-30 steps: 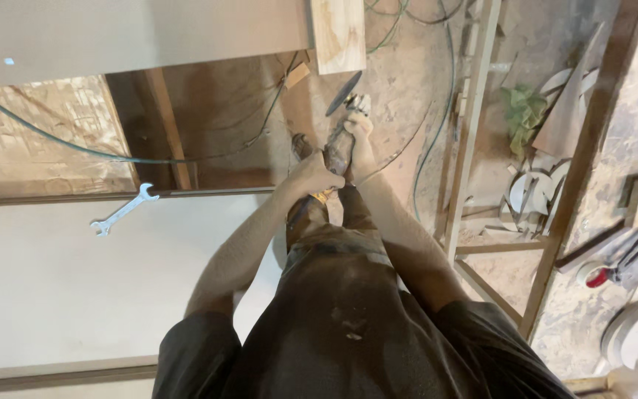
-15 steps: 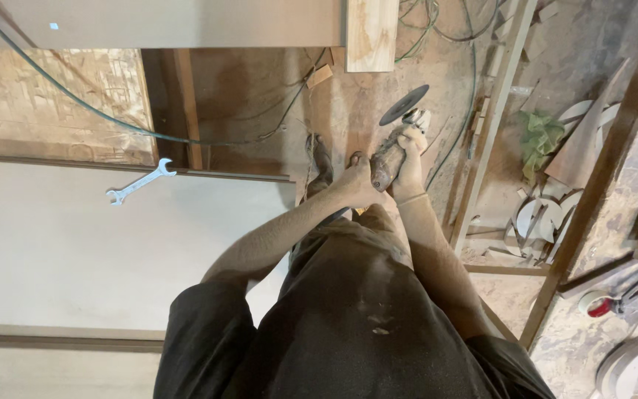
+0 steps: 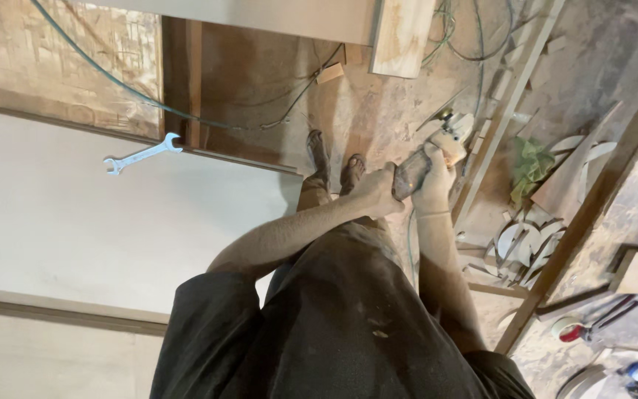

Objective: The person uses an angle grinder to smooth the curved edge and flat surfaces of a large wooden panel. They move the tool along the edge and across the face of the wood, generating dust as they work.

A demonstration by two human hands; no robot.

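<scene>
Both hands were wrapped round one grinder (image 3: 428, 157), held out in front at about waist height, above the dusty floor (image 3: 378, 111). Right hand (image 3: 434, 179) was clenched on the body near the head; left hand (image 3: 374, 193) was closed on the rear end — a two-handed grip, probably to steady the tool w/ the disc (image 3: 446, 118) pointing away from the body. Cord (image 3: 408, 244) dropped from the rear by the hip. A wrench (image 3: 142, 154) lay on the white board (image 3: 75, 222) to the left, well apart — likely parked w/in reach. Curved offcuts (image 3: 518, 244) sat heaped by the frame (image 3: 503, 118) at right.
</scene>
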